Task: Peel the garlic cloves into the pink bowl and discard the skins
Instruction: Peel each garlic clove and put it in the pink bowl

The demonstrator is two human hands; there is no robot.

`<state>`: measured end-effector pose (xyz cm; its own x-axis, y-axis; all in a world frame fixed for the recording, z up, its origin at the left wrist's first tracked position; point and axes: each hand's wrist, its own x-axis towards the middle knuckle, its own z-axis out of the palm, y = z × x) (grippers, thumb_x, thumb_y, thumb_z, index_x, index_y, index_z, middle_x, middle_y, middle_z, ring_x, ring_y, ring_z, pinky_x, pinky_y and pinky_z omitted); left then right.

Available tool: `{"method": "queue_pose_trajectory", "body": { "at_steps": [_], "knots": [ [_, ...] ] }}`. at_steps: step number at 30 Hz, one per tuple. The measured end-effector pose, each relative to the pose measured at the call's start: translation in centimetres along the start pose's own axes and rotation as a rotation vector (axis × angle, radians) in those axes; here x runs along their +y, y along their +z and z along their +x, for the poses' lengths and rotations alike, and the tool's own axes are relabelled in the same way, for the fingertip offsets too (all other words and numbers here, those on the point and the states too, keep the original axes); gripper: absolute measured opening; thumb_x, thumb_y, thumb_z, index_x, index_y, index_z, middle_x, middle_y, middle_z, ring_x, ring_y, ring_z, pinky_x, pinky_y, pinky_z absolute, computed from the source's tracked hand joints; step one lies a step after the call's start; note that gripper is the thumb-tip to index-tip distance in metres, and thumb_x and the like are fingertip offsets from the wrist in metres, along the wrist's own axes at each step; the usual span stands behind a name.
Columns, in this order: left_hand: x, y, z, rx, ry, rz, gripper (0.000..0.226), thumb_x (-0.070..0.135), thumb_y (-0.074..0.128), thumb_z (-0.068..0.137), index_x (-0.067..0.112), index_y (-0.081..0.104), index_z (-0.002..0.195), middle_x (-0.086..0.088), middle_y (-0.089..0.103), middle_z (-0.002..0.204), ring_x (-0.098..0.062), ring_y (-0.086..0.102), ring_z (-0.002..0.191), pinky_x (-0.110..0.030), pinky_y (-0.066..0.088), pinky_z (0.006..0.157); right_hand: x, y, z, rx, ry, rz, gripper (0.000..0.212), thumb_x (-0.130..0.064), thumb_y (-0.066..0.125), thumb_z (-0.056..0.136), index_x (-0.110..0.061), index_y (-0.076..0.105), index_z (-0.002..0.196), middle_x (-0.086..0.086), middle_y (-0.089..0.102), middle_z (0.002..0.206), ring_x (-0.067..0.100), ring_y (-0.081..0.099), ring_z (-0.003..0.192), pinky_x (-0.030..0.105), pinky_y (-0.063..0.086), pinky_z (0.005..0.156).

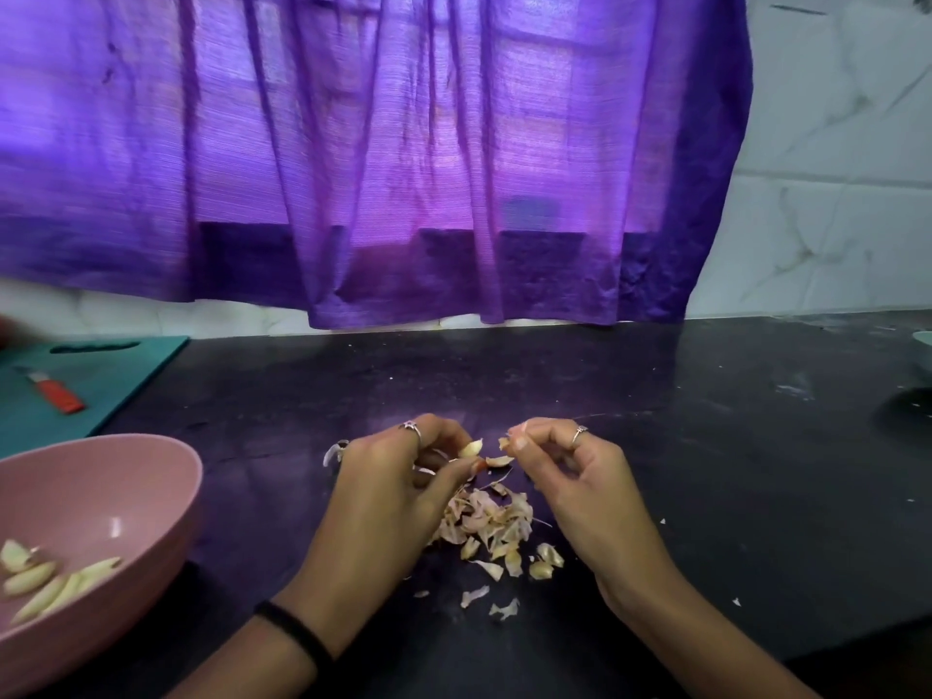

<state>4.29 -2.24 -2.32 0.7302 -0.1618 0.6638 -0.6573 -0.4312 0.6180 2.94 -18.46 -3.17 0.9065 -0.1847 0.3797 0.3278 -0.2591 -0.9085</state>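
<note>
My left hand (388, 489) pinches a pale garlic clove (471, 449) between thumb and fingers above the dark counter. My right hand (580, 476) is just right of it, its fingertips closed on a scrap of skin (506, 442). Another strip of skin (499, 461) hangs between the two hands. Below them lies a heap of garlic skins (491, 522), with loose flakes spread toward me. The pink bowl (126, 476) stands at the lower left and holds several peeled cloves (45, 580).
A teal cutting board (101, 375) lies at the far left with a red-handled tool (58, 396) on it. A purple curtain (403, 169) hangs over the back wall. A pale dish rim (924, 345) shows at the right edge. The black counter (706, 421) carries small white specks.
</note>
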Motion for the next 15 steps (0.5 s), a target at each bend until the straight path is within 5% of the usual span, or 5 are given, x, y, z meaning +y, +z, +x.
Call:
{"method": "queue_pose_trajectory", "body": {
  "at_steps": [8, 15],
  "knots": [
    [-0.26, -0.05, 0.03, 0.020, -0.039, 0.045, 0.013, 0.014, 0.078, 0.075, 0.020, 0.070, 0.082, 0.020, 0.064, 0.066, 0.005, 0.064, 0.067, -0.006, 0.047, 0.054, -0.13, -0.35, 0.04, 0.003, -0.005, 0.028, 0.009, -0.009, 0.078, 0.077, -0.014, 0.070, 0.075, -0.010, 0.069, 0.088, 0.006, 0.067, 0.083, 0.022, 0.053, 0.080],
    [-0.16, -0.12, 0.03, 0.009, -0.116, 0.028, 0.014, 0.016, 0.079, 0.075, 0.023, 0.068, 0.080, 0.012, 0.066, 0.066, 0.002, 0.064, 0.064, -0.012, 0.050, 0.057, -0.37, -0.33, -0.14, -0.061, 0.021, 0.086, 0.006, -0.005, 0.062, 0.091, -0.011, 0.062, 0.090, 0.005, 0.073, 0.076, 0.015, 0.068, 0.066, 0.018, 0.051, 0.062]
  ]
}}
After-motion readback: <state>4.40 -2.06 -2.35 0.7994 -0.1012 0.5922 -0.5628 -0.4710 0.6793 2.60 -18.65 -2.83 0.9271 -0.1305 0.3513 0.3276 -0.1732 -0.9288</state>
